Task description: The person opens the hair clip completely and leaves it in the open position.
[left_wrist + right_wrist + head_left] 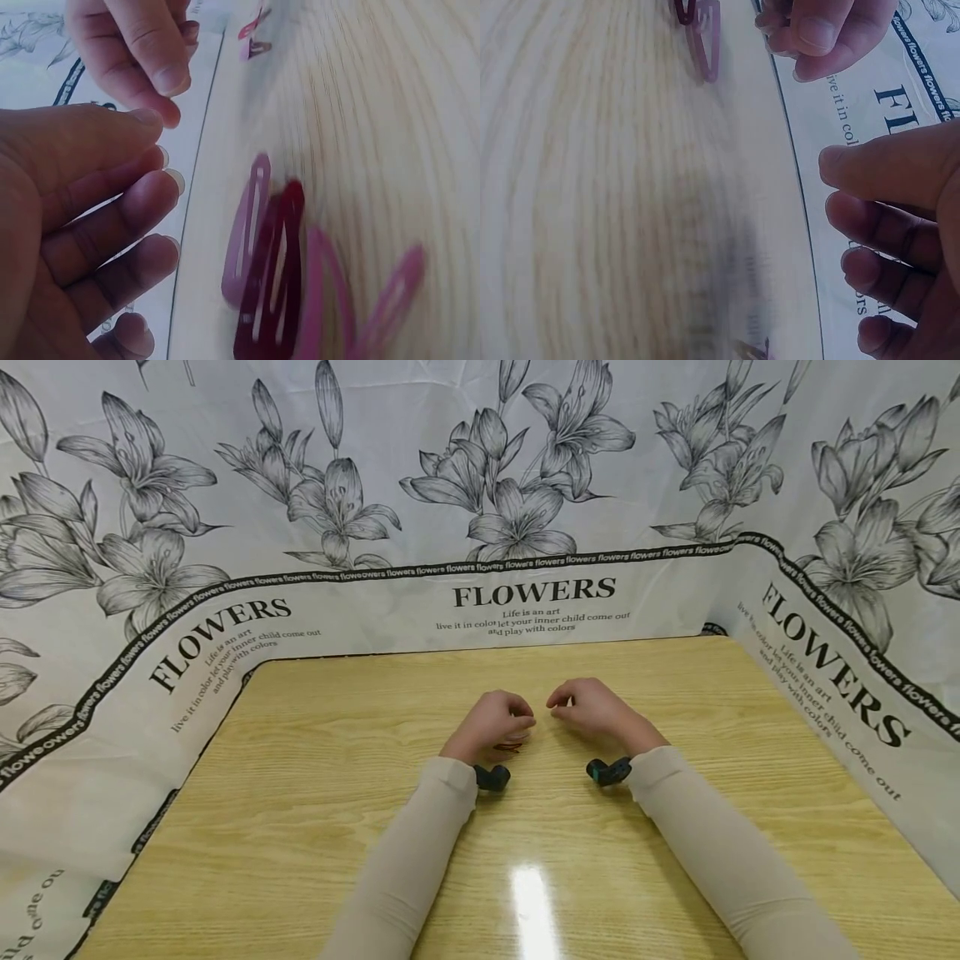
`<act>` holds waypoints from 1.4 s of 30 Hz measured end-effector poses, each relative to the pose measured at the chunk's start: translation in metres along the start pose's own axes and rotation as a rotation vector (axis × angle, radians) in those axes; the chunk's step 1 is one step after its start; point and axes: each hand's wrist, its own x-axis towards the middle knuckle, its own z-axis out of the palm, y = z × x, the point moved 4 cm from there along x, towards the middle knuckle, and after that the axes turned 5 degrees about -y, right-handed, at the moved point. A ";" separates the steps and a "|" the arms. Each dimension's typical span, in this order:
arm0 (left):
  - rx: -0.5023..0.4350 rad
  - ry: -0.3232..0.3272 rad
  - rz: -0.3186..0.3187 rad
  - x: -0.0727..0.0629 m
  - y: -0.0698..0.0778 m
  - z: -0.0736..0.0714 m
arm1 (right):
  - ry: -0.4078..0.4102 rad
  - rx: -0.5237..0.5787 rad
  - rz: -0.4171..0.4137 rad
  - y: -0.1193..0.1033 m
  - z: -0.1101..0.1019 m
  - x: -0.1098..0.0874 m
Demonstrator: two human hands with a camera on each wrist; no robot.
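My left hand (497, 724) hovers over the table with its fingers loosely bent and nothing visible between them. Beside and below it lie several snap hair clips, seen close in the left wrist view: a dark red clip (274, 277) among pink clips (386, 300). Only a small part of these hair clips (507, 747) shows in the head view. A short gap away is my right hand (596, 710), its thumb and fingers relaxed, also without anything visible in them. Near it are small red and pinkish clips (253, 36), hidden behind the hand in the head view.
A wooden-patterned table (315, 793) spreads around both hands. White cloth walls (390, 618) printed with flowers and text stand along its back and sides. Dark wrist cameras (609, 772) sit at both cuffs of the light sleeves (408, 852).
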 end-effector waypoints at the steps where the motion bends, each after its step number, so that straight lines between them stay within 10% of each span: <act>1: 0.009 0.001 0.006 0.002 0.002 0.001 | -0.001 -0.004 0.001 0.000 -0.002 -0.001; 42: 0.161 0.067 -0.077 0.041 0.040 0.048 | -0.092 0.054 0.095 0.052 -0.033 -0.007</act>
